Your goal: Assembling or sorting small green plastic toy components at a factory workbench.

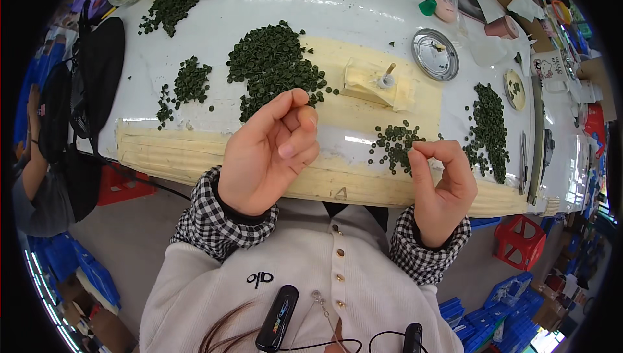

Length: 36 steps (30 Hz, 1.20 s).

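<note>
On the white table (363,9), a big heap of small dark-green rings (276,61) lies mid-surface, a smaller cluster (394,145) sits near the front edge beside the right hand (441,187), fingertips pinched together, while the left hand (269,152) curls half-closed, its contents hidden.

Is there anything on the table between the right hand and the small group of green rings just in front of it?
Nothing visible. The right hand is raised at the table edge, fingertips pinched, and the small group of green rings lies directly beyond them on bare tabletop.
</note>
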Motion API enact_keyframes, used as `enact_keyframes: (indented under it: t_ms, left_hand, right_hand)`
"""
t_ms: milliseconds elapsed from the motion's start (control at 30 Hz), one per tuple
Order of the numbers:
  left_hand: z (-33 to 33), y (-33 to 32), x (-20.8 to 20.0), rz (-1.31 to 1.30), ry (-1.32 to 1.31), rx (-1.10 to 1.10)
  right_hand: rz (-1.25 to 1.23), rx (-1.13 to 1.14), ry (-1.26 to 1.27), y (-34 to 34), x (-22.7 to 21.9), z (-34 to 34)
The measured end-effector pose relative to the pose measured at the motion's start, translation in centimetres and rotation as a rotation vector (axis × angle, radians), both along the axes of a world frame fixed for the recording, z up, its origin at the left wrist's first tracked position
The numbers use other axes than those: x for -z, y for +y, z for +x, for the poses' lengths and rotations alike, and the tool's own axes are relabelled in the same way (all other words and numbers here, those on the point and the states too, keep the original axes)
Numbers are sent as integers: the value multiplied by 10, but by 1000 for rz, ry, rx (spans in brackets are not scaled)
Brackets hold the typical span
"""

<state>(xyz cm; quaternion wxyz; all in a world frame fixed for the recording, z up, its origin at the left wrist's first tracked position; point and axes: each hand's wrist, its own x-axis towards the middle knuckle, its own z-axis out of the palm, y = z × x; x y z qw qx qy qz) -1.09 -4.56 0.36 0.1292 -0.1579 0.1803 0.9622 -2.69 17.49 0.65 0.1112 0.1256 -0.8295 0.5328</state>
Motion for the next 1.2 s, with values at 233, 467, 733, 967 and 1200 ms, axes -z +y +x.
enact_keyframes:
  t_ms: [233,467,733,967,1200]
  left_hand:
    - [1,-9,-4,118,44,-79]
    - [5,-11,-4,94,68,-104]
    - [4,2,-12,13,42,30]
    - [4,16,-3,-42,80,207]
    - [11,22,4,-264,90,370]
  right_hand:
    - [382,-164,142,-12,6,-7]
    - [578,-206,222,-20,5,-10]
    - [399,-156,158,-17,4,-6]
    - [251,-157,104,-14,-5,-3]
    - [-78,-156,-34,-13,-5,5]
